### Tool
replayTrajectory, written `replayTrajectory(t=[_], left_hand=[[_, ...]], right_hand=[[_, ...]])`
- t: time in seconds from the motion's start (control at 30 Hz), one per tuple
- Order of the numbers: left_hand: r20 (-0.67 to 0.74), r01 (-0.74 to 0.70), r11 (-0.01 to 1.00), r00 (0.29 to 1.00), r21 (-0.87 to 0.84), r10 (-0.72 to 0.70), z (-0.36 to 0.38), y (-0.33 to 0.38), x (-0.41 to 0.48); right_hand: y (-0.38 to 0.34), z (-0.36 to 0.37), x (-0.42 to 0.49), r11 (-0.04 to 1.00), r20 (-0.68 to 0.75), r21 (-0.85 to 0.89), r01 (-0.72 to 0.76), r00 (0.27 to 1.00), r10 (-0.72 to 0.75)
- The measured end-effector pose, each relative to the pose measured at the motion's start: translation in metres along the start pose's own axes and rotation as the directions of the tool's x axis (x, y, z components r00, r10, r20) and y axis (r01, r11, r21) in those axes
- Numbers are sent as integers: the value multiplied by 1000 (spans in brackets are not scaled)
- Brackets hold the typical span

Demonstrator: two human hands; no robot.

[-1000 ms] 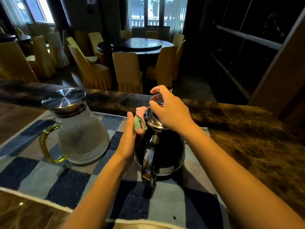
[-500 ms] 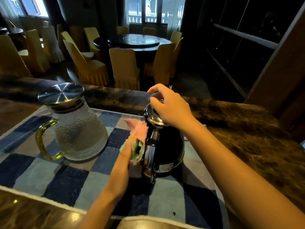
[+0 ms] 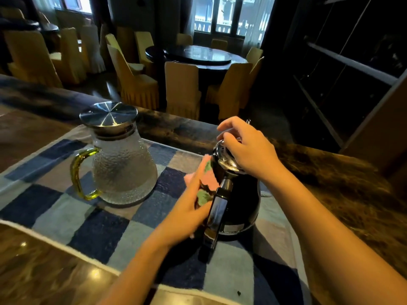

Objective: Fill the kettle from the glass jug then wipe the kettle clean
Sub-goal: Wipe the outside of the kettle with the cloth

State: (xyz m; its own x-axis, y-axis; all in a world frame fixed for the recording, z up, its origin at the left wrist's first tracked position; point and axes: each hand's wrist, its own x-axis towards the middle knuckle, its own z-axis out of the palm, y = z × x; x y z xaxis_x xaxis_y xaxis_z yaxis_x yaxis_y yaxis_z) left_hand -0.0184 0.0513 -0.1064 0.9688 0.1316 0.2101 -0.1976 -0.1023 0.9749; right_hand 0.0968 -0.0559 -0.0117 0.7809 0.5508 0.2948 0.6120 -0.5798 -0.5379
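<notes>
A black kettle (image 3: 244,201) with a chrome lid and handle stands on the checked blue mat (image 3: 55,214), its handle toward me. My right hand (image 3: 248,150) rests on top of the lid and grips it. My left hand (image 3: 191,205) presses a pink and green cloth (image 3: 208,181) against the kettle's left side, beside the handle. To the left stands the textured glass jug (image 3: 123,168), upright, with a steel lid and a yellow-green handle; a little water shows at its bottom.
The mat lies on a dark marble counter (image 3: 352,194) whose far edge runs behind the jug and kettle. Beyond it are yellow-covered chairs (image 3: 182,89) around a dark round table (image 3: 198,56). Dark shelving (image 3: 348,62) stands at the right.
My left hand with the cloth slid down the kettle's left side from near the lid, then stayed pressed by the handle. My right hand stays on the lid.
</notes>
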Motion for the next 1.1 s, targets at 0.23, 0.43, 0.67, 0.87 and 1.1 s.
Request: replayTrajectory(t=[0.23,0.43,0.67,0.87,1.1], left_hand=[[210,-15,986,978,168,-21,-19,0,3],[101,105,975,987,198,-127,-24,-29,-19],[139,-109,991,986,80,97,-2,31,24],[128,-55,989,991,135,37,-10,-11,3],[92,-130,989,988,73,123,2,17,15]], right_hand=[[2,0,0,1000,0,26,1,1000,-1],[-1,-1,-1,1000,8,24,11,1000,-11],[0,1,0,1000,-27,17,-10,1000,10],[0,1,0,1000,-22,27,-8,1000,8],[-3,1,-1,1000,-32,6,-17,999,17]])
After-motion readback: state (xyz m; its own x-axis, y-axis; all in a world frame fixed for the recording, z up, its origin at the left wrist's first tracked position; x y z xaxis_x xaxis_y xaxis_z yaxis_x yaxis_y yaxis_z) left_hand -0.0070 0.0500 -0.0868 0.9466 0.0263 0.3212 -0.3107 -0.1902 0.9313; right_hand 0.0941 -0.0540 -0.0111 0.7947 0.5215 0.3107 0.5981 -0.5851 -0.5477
